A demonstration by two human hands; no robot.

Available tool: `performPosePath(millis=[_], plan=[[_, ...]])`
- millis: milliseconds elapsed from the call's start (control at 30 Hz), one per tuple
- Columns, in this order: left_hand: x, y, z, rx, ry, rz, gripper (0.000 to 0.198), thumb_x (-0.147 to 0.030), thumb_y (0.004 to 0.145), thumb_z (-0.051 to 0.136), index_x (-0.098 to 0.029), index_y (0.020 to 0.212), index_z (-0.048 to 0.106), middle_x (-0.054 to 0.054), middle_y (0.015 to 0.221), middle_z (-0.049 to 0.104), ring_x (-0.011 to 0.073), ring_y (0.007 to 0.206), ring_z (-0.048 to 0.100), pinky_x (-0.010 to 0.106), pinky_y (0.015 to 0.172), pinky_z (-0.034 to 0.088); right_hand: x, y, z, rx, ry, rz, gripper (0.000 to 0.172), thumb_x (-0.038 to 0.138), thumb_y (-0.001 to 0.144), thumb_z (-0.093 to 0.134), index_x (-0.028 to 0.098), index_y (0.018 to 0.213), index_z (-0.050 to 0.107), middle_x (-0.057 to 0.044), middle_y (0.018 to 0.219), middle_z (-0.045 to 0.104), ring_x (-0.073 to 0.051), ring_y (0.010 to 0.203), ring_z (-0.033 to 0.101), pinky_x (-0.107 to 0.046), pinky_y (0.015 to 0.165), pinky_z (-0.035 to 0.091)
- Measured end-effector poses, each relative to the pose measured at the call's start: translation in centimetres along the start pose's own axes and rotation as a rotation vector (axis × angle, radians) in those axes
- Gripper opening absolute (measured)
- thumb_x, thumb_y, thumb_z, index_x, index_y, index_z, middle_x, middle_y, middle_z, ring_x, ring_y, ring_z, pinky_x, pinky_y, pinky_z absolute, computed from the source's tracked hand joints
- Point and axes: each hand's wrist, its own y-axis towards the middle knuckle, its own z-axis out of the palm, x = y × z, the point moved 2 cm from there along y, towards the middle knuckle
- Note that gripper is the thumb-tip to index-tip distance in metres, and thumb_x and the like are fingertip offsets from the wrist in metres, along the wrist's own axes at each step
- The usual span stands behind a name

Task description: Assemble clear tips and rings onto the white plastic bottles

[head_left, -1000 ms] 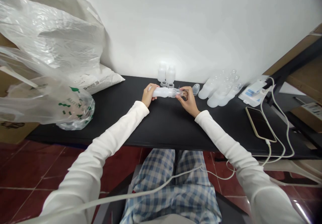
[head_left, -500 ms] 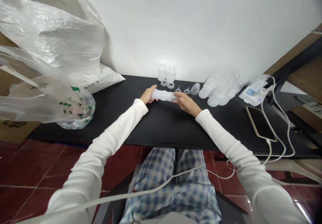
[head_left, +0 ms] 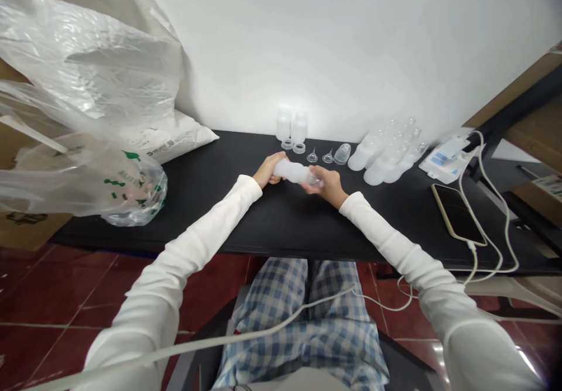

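Both my hands hold one milky plastic bottle (head_left: 293,172) sideways just above the black table (head_left: 281,221). My left hand (head_left: 268,170) is wrapped round its base end. My right hand (head_left: 325,185) is closed round its clear neck end, hiding the tip. Behind the bottle lie two clear rings (head_left: 293,146), two small clear funnel-shaped pieces (head_left: 319,157) and a clear cap (head_left: 341,154). Two more upright bottles (head_left: 290,127) stand against the wall.
A pile of several bottles (head_left: 386,154) lies at the right. Further right are a white packet (head_left: 443,160), a phone (head_left: 458,213) and a white cable (head_left: 492,215). Large plastic bags (head_left: 83,133) fill the table's left end.
The bottle has come nearer to me and tilted. My right hand, which pinched a small piece at the neck, now grips round the neck end. The small pieces lie uncovered behind.
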Motion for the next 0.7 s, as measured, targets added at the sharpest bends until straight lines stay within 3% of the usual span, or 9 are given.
performPosePath(millis=[100,167,267,333,400,467,533,600,700], plan=[[0.1,-0.1,0.7,-0.060,-0.012,0.193,0.039,-0.060,0.088,0.055,-0.022,0.089,0.047,-0.006,0.056,0.049,0.0037,0.034,0.031,0.017,0.037,0.020,0.0,1.1,-0.9,-0.205,0.173,0.316,0.054,0.076,0.090,0.047,0.023,0.092,0.058,-0.001,0.068,0.059,-0.017,0.059,0.057,-0.032,0.058,0.050],[0.2,-0.3,0.9,-0.128,0.103,0.329,0.039,-0.059,0.086,0.060,-0.023,0.095,0.049,-0.005,0.066,0.055,0.0055,0.041,0.042,0.018,0.041,0.032,-0.2,1.7,-1.5,-0.249,0.226,0.471,0.052,0.074,0.094,0.041,0.025,0.080,0.052,0.002,0.061,0.049,-0.016,0.057,0.051,-0.033,0.059,0.048],[0.0,-0.6,0.9,-0.192,0.402,0.541,0.039,-0.053,0.082,0.069,-0.022,0.102,0.056,0.002,0.090,0.068,0.0139,0.072,0.066,0.027,0.066,0.054,-1.1,2.1,-2.1,-0.183,0.219,0.633,0.058,0.072,0.096,0.038,0.025,0.064,0.042,0.002,0.056,0.039,-0.017,0.057,0.045,-0.037,0.063,0.047],[-0.3,-0.8,0.7,-0.181,0.562,0.669,0.042,-0.050,0.077,0.076,-0.021,0.103,0.060,0.006,0.105,0.071,0.0207,0.097,0.070,0.035,0.088,0.056,-1.9,1.8,-2.1,-0.084,0.228,0.748,0.061,0.073,0.096,0.037,0.025,0.059,0.041,0.002,0.052,0.035,-0.017,0.053,0.043,-0.038,0.062,0.046],[-0.6,-0.9,0.6,-0.150,0.634,0.740,0.045,-0.048,0.072,0.081,-0.020,0.102,0.062,0.008,0.109,0.071,0.0242,0.107,0.068,0.039,0.097,0.054,-2.1,1.5,-2.0,0.016,0.263,0.825,0.063,0.074,0.097,0.034,0.025,0.059,0.045,0.002,0.048,0.036,-0.017,0.049,0.044,-0.039,0.059,0.046],[-0.5,-0.7,0.5,-0.148,0.605,0.719,0.046,-0.049,0.070,0.082,-0.020,0.101,0.062,0.007,0.107,0.071,0.0228,0.101,0.069,0.037,0.092,0.056,-1.8,1.3,-1.9,0.076,0.286,0.813,0.064,0.074,0.098,0.027,0.024,0.067,0.051,0.001,0.048,0.042,-0.018,0.047,0.048,-0.038,0.059,0.047],[-0.1,-0.3,0.4,-0.175,0.459,0.595,0.045,-0.053,0.075,0.078,-0.021,0.100,0.060,0.004,0.094,0.070,0.0167,0.077,0.068,0.030,0.070,0.056,-1.1,1.4,-2.0,0.055,0.248,0.687,0.063,0.073,0.099,0.025,0.022,0.084,0.057,0.000,0.057,0.055,-0.018,0.051,0.056,-0.036,0.061,0.050],[0.7,0.2,0.3,-0.181,0.247,0.404,0.045,-0.061,0.081,0.068,-0.021,0.097,0.055,-0.002,0.073,0.062,0.0101,0.050,0.055,0.024,0.048,0.045,-0.3,1.5,-2.3,0.011,0.139,0.476,0.058,0.072,0.098,0.031,0.020,0.102,0.057,-0.005,0.077,0.067,-0.020,0.064,0.064,-0.035,0.066,0.051],[1.5,0.8,0.5,-0.121,0.029,0.202,0.050,-0.069,0.083,0.060,-0.022,0.090,0.047,-0.007,0.056,0.050,0.0064,0.037,0.037,0.020,0.037,0.028,0.3,1.6,-2.6,0.052,-0.051,0.230,0.052,0.067,0.095,0.041,0.019,0.108,0.057,-0.010,0.095,0.072,-0.022,0.079,0.068,-0.032,0.068,0.050]])
